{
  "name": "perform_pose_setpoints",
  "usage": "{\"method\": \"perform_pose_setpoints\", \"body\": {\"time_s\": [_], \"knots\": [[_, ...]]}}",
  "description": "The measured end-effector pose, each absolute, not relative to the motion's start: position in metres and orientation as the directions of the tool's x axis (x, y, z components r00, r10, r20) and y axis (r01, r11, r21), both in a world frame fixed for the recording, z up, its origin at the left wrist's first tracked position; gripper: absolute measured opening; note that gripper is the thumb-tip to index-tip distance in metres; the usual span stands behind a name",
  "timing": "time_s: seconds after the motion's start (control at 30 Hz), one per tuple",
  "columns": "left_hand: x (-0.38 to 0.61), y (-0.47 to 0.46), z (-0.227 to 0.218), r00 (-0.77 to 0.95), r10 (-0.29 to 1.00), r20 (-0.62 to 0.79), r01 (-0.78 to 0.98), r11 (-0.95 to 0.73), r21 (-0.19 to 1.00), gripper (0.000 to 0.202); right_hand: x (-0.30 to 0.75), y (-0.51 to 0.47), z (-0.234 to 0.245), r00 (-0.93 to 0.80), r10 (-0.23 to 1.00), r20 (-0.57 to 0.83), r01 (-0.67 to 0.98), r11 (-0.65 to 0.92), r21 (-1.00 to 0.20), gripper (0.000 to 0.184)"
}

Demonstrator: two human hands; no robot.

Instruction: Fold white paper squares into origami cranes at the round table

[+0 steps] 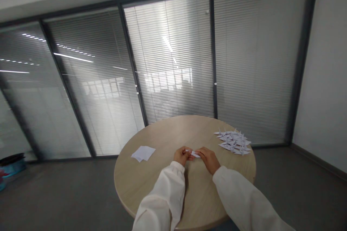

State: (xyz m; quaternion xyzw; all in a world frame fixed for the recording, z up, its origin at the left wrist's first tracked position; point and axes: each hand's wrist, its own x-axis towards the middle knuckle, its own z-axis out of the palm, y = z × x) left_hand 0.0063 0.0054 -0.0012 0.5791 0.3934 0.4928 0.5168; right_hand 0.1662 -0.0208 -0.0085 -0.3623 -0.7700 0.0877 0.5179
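Note:
A small piece of folded white paper is between my hands, low over the middle of the table. My left hand pinches its left end with the fingers curled. On the right end, the fingers of my right hand close together from above; its thumb is mostly hidden. To the right lies a pile of folded white paper pieces with pointed tips. Several flat white paper sheets overlap in a loose stack on the left.
The round wooden table has its far edge close to a glass partition with blinds. A white wall stands at the right. On the floor at far left is a blue container with a dark rim.

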Motion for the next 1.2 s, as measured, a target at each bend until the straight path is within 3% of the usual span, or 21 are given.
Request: {"method": "perform_pose_setpoints", "body": {"time_s": [0.63, 1.2], "knots": [[0.008, 0.002, 0.003, 0.219, 0.966, 0.136, -0.014, -0.136, 0.991, 0.036, 0.166, -0.021, -0.009, -0.174, 0.701, 0.691, 0.499, 0.668, -0.552, 0.025], [0.011, -0.004, 0.008, 0.126, 0.971, 0.206, 0.194, -0.227, 0.954, 0.017, 0.162, -0.020, -0.009, -0.148, 0.825, 0.545, 0.365, 0.558, -0.746, 0.022]]}}
